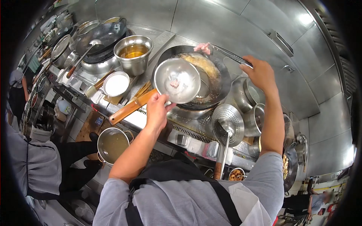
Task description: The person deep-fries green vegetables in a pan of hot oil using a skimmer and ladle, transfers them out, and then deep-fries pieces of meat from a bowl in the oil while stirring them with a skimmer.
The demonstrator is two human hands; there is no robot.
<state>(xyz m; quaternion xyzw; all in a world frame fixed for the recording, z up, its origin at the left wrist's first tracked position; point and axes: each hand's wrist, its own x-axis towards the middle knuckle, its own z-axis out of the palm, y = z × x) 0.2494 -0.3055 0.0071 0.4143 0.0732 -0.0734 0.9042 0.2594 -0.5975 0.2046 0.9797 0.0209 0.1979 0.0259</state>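
My left hand (157, 110) grips the rim of a steel bowl (177, 71), tilted over the near left part of a large dark wok (223, 81). A small pinkish scrap (174, 83) lies in the bowl. With my right hand (258, 71) I hold metal tongs (230, 55); a piece of pale pink meat (203, 48) hangs from their tips above the wok's far edge. Yellowish, bubbling food (201, 62) lies in the wok. Just left of my left hand is a wooden handle (134, 107), partly hidden at its right end.
To the left stand a steel pot of amber liquid (134, 51), a bowl of white powder (116, 84) and another wok (103, 35). A perforated skimmer (228, 124) and steel pots (255, 118) are at the right. A co-worker (41, 162) stands at the left edge.
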